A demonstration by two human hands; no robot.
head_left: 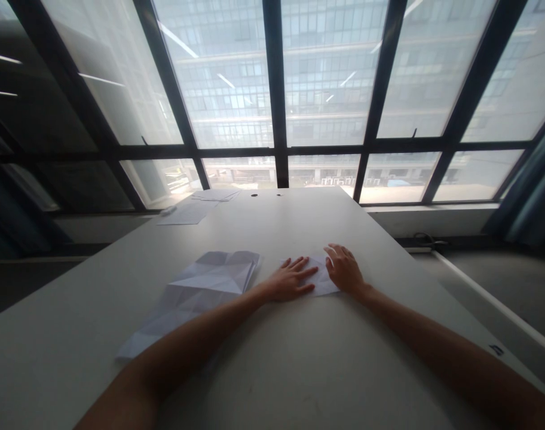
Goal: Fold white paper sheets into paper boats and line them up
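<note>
A small sheet of white paper (320, 278) with crease lines lies on the white table (272, 370). Flat on its left part rests my left hand (293, 279), fingers spread. At the sheet's right edge is my right hand (343, 267), its fingers apart and slightly curled; whether the fingertips touch the paper I cannot tell. Both hands cover parts of the sheet. To the left of my left hand lie creased, unfolded white papers (196, 292), partly overlapping, with my left forearm in front of their near side.
Several flat white sheets (187, 212) lie at the table's far left corner. Two small dark holes (254, 195) show near the far edge. A wall of windows (326, 77) stands beyond the table, with a blue curtain (523, 185) at the right. A small dark mark (495, 350) is near the right edge.
</note>
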